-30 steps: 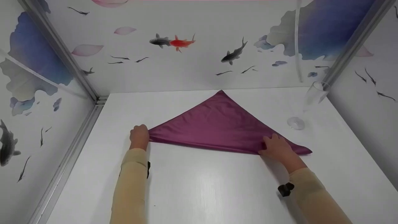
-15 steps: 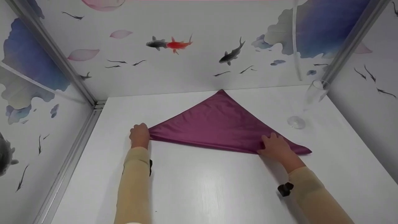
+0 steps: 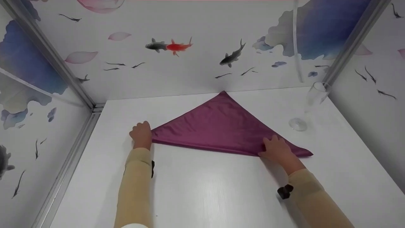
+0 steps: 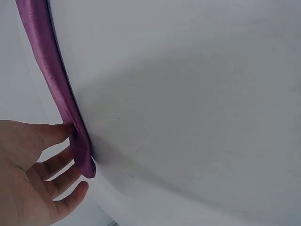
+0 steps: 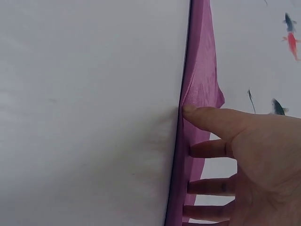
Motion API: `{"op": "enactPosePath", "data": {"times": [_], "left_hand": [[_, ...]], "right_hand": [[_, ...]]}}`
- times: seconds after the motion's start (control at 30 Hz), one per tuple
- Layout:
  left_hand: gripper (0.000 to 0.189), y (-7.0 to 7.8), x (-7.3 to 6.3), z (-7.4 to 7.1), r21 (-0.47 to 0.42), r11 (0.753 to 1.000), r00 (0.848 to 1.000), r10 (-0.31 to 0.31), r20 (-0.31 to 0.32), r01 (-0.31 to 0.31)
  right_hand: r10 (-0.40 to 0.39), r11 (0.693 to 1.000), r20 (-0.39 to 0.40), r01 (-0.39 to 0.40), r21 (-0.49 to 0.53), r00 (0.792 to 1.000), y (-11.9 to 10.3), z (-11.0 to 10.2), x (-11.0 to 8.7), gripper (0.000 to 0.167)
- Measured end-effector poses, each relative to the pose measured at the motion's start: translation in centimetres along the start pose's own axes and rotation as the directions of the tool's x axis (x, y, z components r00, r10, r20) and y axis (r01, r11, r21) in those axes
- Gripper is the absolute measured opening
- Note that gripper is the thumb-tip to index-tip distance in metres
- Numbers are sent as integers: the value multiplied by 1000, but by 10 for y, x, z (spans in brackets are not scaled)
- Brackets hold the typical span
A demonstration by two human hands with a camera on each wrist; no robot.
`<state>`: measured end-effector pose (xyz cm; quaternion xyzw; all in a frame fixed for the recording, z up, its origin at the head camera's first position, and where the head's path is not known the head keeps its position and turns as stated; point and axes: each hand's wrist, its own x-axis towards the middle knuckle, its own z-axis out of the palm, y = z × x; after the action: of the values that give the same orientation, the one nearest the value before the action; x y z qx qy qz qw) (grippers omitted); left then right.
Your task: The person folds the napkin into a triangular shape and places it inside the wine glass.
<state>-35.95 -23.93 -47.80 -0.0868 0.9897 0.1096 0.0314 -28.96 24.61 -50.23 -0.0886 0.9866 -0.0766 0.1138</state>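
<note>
A purple satin cloth napkin [image 3: 212, 126], folded into a triangle, lies flat with its peak toward the back wall and its long folded edge toward me. At its left corner my left hand [image 3: 141, 134] pinches the cloth; in the left wrist view the thumb presses on the narrow purple tip [image 4: 81, 150] with the fingers curved behind it. My right hand [image 3: 277, 148] rests on the cloth short of the right corner. In the right wrist view its thumb [image 5: 207, 116] touches the folded edge, and the other fingers reach out fairly straight over the fabric.
A clear stemmed glass [image 3: 316, 95] stands at the back right, its round base [image 3: 297, 124] on the white table [image 3: 202, 186]. White panels printed with fish and petals enclose the table at the back [image 3: 133, 82] and both sides.
The head view has shifted slightly. Both hands keep their places on the napkin, which holds its triangle shape.
</note>
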Motion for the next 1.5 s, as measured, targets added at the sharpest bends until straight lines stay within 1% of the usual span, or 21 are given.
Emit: {"op": "enactPosePath", "data": {"times": [0.03, 0.07, 0.1, 0.13, 0.23, 0.33, 0.43, 0.53, 0.6, 0.7, 0.8, 0.9, 1.03, 1.13, 1.27, 1.37, 1.4, 1.5], "left_hand": [[21, -1, 12, 12, 27, 999, 1000, -18, 6, 18], [21, -2, 17, 17, 40, 999, 1000, -19, 7, 19], [20, -1, 17, 17, 50, 999, 1000, -8, -2, 8], [19, 2, 13, 15, 54, 999, 1000, 2, -14, -1], [16, 11, 7, 11, 30, 999, 1000, 14, -9, -13], [16, 20, 2, 8, -6, 1000, 1000, 3, 3, -3], [19, 28, -3, 8, -25, 1000, 999, -7, 33, 8], [24, 36, -8, 12, -26, 1000, 997, -13, 71, 15], [27, 41, -10, 15, -27, 999, 996, -17, 82, 19], [31, 49, -15, 21, -48, 999, 998, -24, 64, 27], [35, 54, -22, 26, -63, 998, 999, -8, 43, 10], [38, 58, -30, 32, -71, 997, 999, 16, 35, -13], [46, 61, -37, 39, -68, 997, 999, 26, 18, -25], [59, 63, -39, 44, -45, 998, 999, 33, 12, -32], [72, 65, -39, 47, -6, 998, 998, 57, 20, -57], [68, 66, -38, 46, 0, 997, 997, 72, 36, -72], [66, 66, -38, 46, 15, 997, 996, 81, 44, -82], [62, 66, -37, 45, 19, 997, 995, 77, 65, -79]], "right_hand": [[4, 1000, 1, -4, 0, 1000, 0, 0, 0, 58], [6, 1000, 4, -6, 3, 1000, 0, 0, 1, 59], [7, 1000, 4, -7, 4, 1000, 0, 0, 1, 60], [9, 1000, 4, -9, 7, 1000, 0, 1, 1, 61], [11, 1000, 7, -11, 12, 1000, 1, 0, 2, 61], [7, 1000, 12, -7, 22, 1000, 4, -1, 2, 61], [-2, 999, 26, 1, 42, 1000, 9, -3, 1, 63], [-9, 998, 44, 7, 62, 999, 16, -4, -1, 66], [-9, 997, 51, 5, 80, 999, 21, -5, -4, 68], [-22, 996, 42, 18, 84, 999, 27, -4, -9, 66], [-57, 997, 17, 56, 59, 998, 32, -1, -18, 59], [-94, 995, -4, 94, 26, 996, 36, 2, -28, 57], [-117, 993, -15, 117, 17, 993, 41, 2, -41, 61], [-112, 994, -6, 112, 5, 994, 47, 1, -48, 63], [-88, 996, 10, 88, -5, 996, 58, 0, -51, 60], [-73, 997, 41, 72, 32, 996, 63, -2, -52, 58], [-71, 997, 56, 68, 45, 996, 65, -3, -52, 58], [-68, 995, 86, 62, 75, 994, 64, -5, -52, 60]]}}
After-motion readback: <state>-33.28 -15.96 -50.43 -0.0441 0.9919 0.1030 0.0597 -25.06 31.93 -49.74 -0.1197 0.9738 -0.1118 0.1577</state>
